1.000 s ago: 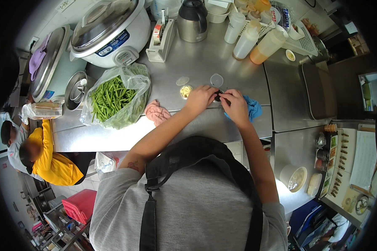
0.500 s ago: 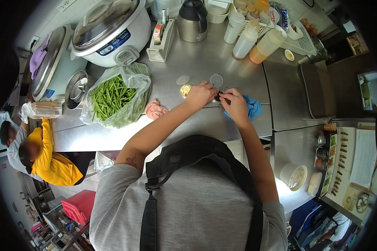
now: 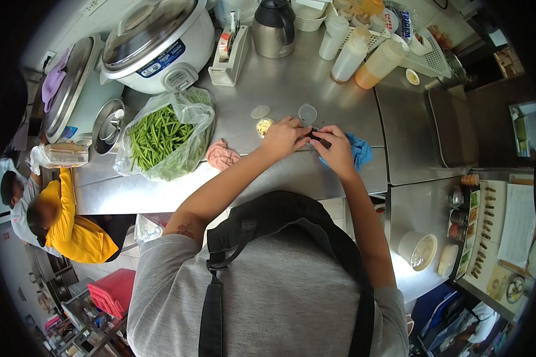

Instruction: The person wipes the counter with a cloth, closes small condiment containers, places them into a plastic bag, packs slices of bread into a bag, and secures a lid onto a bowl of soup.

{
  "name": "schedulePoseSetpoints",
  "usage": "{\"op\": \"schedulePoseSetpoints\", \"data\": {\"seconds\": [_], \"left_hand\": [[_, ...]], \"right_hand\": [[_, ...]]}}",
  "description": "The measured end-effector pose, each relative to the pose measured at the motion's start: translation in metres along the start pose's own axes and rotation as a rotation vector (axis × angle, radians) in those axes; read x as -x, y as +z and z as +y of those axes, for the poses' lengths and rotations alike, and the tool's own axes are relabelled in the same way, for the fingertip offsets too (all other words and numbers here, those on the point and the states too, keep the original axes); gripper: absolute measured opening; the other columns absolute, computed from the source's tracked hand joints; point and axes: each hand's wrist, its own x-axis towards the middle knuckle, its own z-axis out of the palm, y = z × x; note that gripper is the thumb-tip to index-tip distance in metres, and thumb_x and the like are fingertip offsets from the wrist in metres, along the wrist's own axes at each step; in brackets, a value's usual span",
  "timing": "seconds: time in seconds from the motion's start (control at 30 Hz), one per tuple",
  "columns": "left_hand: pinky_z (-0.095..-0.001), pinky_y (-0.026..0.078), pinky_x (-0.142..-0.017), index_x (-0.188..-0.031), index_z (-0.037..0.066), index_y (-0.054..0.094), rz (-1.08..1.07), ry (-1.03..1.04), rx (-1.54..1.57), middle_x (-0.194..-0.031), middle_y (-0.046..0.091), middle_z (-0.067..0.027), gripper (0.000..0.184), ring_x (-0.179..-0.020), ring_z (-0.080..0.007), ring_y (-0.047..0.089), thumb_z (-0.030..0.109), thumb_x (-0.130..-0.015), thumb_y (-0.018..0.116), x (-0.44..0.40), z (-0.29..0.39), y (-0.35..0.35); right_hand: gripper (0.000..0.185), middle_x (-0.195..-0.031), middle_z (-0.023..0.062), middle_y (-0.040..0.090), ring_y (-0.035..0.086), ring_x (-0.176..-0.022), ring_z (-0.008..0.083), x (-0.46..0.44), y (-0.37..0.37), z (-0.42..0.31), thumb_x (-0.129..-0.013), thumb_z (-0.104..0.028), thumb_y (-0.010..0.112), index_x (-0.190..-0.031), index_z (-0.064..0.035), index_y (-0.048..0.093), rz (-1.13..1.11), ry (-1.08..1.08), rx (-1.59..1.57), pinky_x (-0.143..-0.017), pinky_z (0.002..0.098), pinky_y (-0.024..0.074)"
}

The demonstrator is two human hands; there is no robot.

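Observation:
A small dark, elongated piece is between my two hands, over the steel counter. My right hand is closed, its thumb and fingers pinching that piece. My left hand is closed at the piece's other side, fingertips drawn together. Part of what lies under the fingers is hidden. Beside my left hand stands a small clear cup with pale yellow bits in it. A clear round lid lies behind that cup, and another clear lid is just beyond my fingertips. A blue cloth is crumpled beside my right hand.
On the left, a bag of green beans sits near a pink cloth. A rice cooker, tape dispenser, thermos jug and squeeze bottles line the back. A person in a yellow top is at the far left.
The fingers have shifted slightly around the dark piece, and more of it now shows between my hands. The things on the counter have stayed put.

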Motion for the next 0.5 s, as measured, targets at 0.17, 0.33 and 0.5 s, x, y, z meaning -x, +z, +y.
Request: {"op": "schedulePoseSetpoints", "data": {"seconds": [0.17, 0.33, 0.5], "left_hand": [[-0.0361, 0.053, -0.071, -0.105, 0.015, 0.074, -0.005, -0.004, 0.006, -0.095, 0.066, -0.0016, 0.026, -0.087, -0.0225, 0.061, 0.025, -0.081, 0.071, -0.002, 0.000, 0.001], [-0.0360, 0.053, -0.071, -0.104, 0.015, 0.074, -0.020, 0.007, -0.006, -0.094, 0.066, -0.0020, 0.025, -0.087, -0.0232, 0.060, 0.026, -0.082, 0.071, -0.003, -0.003, 0.005], [-0.0366, 0.053, -0.073, -0.105, 0.016, 0.075, -0.024, -0.003, -0.053, -0.094, 0.066, -0.0030, 0.027, -0.088, -0.0240, 0.061, 0.030, -0.083, 0.070, -0.004, -0.001, 0.003]], "right_hand": [[0.024, -0.098, 0.0064, 0.064, 0.059, -0.096, 0.0252, 0.001, 0.006, 0.007, -0.077, -0.022, 0.078, -0.098, -0.0102, 0.077, 0.050, 0.009, 0.011, -0.084, 0.0355, 0.0481], [0.025, -0.095, 0.0061, 0.063, 0.058, -0.093, 0.0253, 0.004, 0.013, 0.012, -0.076, -0.025, 0.079, -0.096, -0.0117, 0.078, 0.084, 0.058, 0.025, -0.082, 0.0361, 0.0476], [0.026, -0.096, 0.0069, 0.064, 0.058, -0.095, 0.0256, 0.005, 0.011, 0.013, -0.077, -0.024, 0.078, -0.100, -0.0109, 0.076, 0.108, -0.002, -0.009, -0.083, 0.0352, 0.0473]]}}
